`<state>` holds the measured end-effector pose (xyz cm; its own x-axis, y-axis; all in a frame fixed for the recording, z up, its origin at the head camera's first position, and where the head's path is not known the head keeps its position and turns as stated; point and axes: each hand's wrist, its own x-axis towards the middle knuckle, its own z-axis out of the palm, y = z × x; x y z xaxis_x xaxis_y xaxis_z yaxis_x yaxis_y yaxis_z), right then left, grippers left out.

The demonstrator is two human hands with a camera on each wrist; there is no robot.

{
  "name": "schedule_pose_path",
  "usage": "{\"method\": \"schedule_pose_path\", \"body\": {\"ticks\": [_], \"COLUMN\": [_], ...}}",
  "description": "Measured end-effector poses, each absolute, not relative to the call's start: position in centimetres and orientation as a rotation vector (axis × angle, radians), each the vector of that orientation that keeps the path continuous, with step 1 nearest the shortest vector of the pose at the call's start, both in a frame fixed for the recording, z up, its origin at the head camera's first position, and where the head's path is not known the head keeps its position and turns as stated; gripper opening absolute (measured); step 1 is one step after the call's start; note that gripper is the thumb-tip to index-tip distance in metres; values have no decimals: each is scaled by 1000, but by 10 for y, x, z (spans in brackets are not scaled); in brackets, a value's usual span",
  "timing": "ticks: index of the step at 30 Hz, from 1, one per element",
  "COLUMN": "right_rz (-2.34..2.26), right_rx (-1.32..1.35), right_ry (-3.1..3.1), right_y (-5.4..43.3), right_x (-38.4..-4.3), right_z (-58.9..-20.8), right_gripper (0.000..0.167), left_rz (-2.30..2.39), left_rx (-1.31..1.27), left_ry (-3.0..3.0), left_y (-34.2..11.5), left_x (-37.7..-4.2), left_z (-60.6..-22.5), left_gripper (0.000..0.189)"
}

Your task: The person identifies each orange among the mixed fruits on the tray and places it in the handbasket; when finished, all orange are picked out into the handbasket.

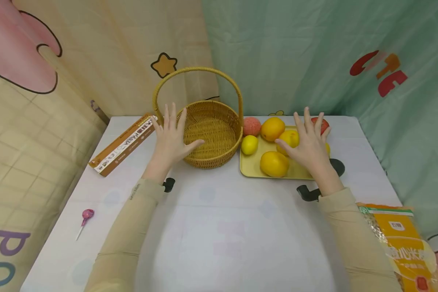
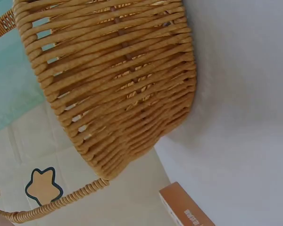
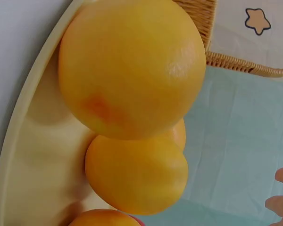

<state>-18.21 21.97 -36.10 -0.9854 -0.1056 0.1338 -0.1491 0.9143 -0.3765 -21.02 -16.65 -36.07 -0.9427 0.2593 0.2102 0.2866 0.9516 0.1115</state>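
Observation:
My left hand, fingers spread, hovers at the left side of a wicker basket with a tall arched handle. No fruit shows inside the basket. Over a yellow tray my right hand is held with its fingers apart, gripping nothing. On that tray lie several yellow-orange fruits, among them a large one at the front and another at the back. A lemon sits by the tray's left edge, beside a pink ball-like thing. A red fruit is partly hidden behind the right hand.
At the left lies a long pasta box, with a wrapped lollipop nearer the front. An orange-and-clear food bag rests at the front right. A dark round thing shows by the tray's right end. Curtains hang behind the white table.

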Motion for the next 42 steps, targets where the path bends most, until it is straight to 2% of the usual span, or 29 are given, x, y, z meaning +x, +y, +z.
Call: {"method": "schedule_pose_path", "body": {"ticks": [6,19,30,42], "right_rz": [599,777,916,1018], "right_rx": [220,343,281,160], "right_ry": [-2969,-2926,-2998,-3021], "right_y": [214,198,198,204], "right_x": [-177,-163,-147,-147], "right_z": [-364,-381,-393,-412], "right_gripper": [98,92,86,84], "left_rz": [-205,-573,-694,-1191], "left_rx": [-437,-368,-181,91], "left_ry": [-2879,-2783,-2715,-2762], "left_y": [-174,-196,-211,-208], "left_x": [-206,-193,-186,-191], "left_z": [-366,-384,-400,-418], "left_gripper": [107,119,87,82]}}
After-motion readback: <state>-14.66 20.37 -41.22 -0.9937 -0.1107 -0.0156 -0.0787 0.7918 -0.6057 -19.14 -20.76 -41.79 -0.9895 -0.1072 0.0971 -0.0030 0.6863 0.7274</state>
